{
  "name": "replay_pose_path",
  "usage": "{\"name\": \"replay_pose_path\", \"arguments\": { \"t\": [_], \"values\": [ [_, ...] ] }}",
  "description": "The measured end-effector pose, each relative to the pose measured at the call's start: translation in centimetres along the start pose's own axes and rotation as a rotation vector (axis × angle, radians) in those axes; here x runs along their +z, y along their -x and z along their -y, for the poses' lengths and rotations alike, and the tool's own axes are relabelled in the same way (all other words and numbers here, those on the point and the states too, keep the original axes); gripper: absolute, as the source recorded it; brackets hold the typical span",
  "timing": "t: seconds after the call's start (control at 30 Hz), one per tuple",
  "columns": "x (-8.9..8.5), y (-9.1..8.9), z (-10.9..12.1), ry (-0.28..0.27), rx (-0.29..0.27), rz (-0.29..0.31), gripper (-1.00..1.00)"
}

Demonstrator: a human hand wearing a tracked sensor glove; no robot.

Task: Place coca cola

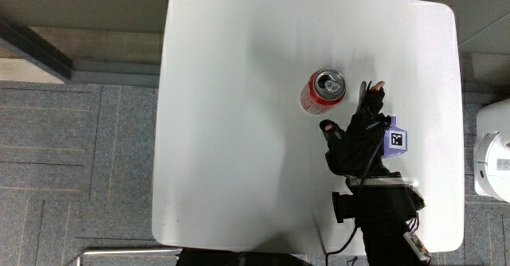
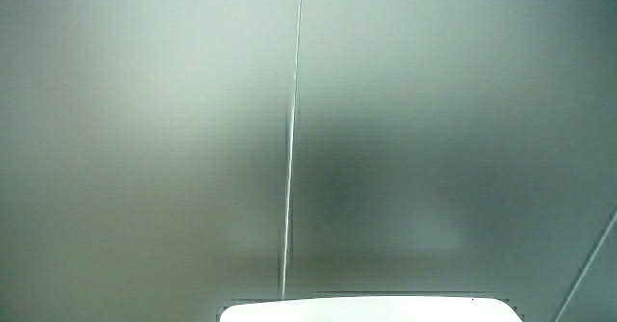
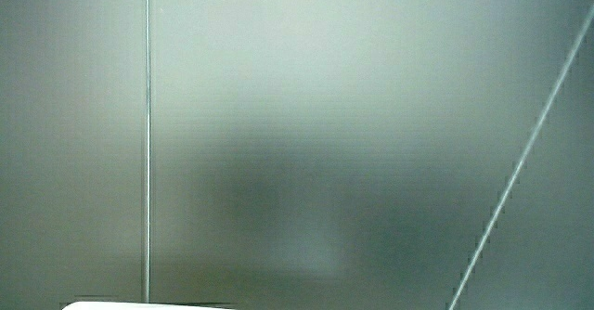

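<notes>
One red aluminium drinks can [image 1: 323,92] stands upright on the white square table [image 1: 239,138] in the main view. You see the silver lid with its pull tab from above, and the red side has some white on it, but no lettering is readable from this angle, so I can't confirm the brand from the print. Just one can, one table.

The hand [image 1: 357,136] in its black glove sits just beside the can, a little nearer the person than it. The fingers are spread apart and relaxed, holding nothing; bare fingertips [image 1: 379,84] poke out of the glove close by the can, and the thumb points toward it without clearly touching. One small cube [image 1: 396,139] with a black-and-white square pattern rides on the back of the hand. The forearm runs toward the person with a black boxy device [image 1: 374,201] strapped on it.

Both side views show only a pale wall with a thin line or two, plus a sliver of the table's edge [image 2: 366,311] [image 3: 148,304]. No can or hand there.
</notes>
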Motion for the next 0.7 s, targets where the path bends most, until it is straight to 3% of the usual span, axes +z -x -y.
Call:
{"name": "replay_pose_path", "arguments": {
  "t": [0.1,0.17,0.2,0.27,0.47,0.57,0.63,0.67,0.7],
  "values": [
    [0.3,1.3,0.2,0.025,-0.049,0.181,-1.00],
    [0.4,2.2,0.3,0.044,-0.027,0.251,-1.00],
    [0.3,2.9,0.4,0.056,-0.067,0.308,-1.00],
    [0.2,3.4,0.5,0.083,-0.087,0.424,-1.00],
    [0.4,3.4,0.6,0.140,-0.126,0.616,-1.00],
    [1.2,1.8,0.6,0.147,-0.076,0.658,-1.00],
    [1.7,1.5,0.9,0.148,-0.111,0.671,-1.00],
    [1.9,1.2,1.1,0.153,-0.141,0.575,-1.00],
    [2.3,0.6,1.2,0.149,-0.108,0.609,-1.00]
  ]
}}
